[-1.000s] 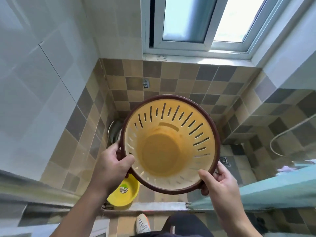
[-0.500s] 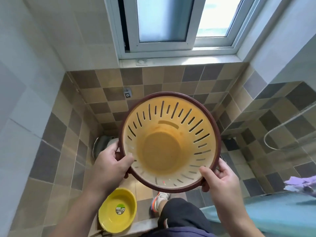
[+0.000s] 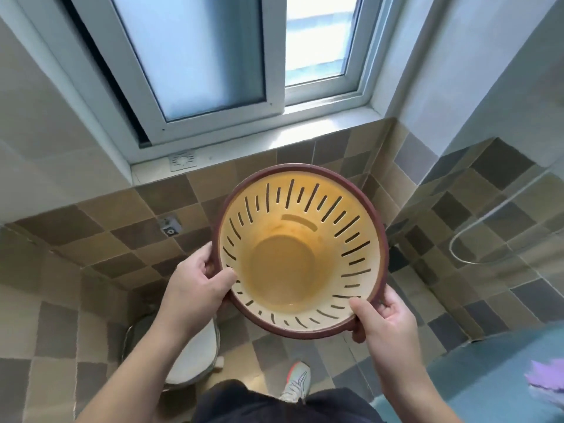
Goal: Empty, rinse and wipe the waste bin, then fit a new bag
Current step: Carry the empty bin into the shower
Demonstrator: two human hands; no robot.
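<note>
- The tiled wall point(image 3: 100, 239) takes up most of the view, checkered in brown, tan and grey below and plain pale tile above.
- A sliding window point(image 3: 195, 56) with a white frame sits at the top, one pane frosted and the other bright with daylight; a narrow sill point(image 3: 274, 141) runs under it.
- The floor point(image 3: 305, 349) has the same checkered tile.
- A teal surface point(image 3: 476, 377) fills the lower right corner, with something purple point(image 3: 546, 380) lying at its right edge, too blurred to name.
- The waste bin point(image 3: 302, 251) is held up in the air at the middle of the view, its mouth tilted toward the camera. It is round and yellowish, with a dark red rim and slots cut in its wall. The inside shows no bag or rubbish, and the bottom looks stained brownish.
- A white, metal-rimmed fixture point(image 3: 195, 358) stands on the floor at lower left, partly hidden by the left forearm.
- The left hand point(image 3: 198, 285) grips the bin's rim on the left side, thumb over the inner wall and fingers behind.
- The right hand point(image 3: 384, 319) grips the rim at the lower right the same way, thumb inside.
- A grey and orange sneaker point(image 3: 296, 383) shows on the floor beneath the bin.
- A small metal fitting point(image 3: 169, 227) is set in the wall left of the bin.
</note>
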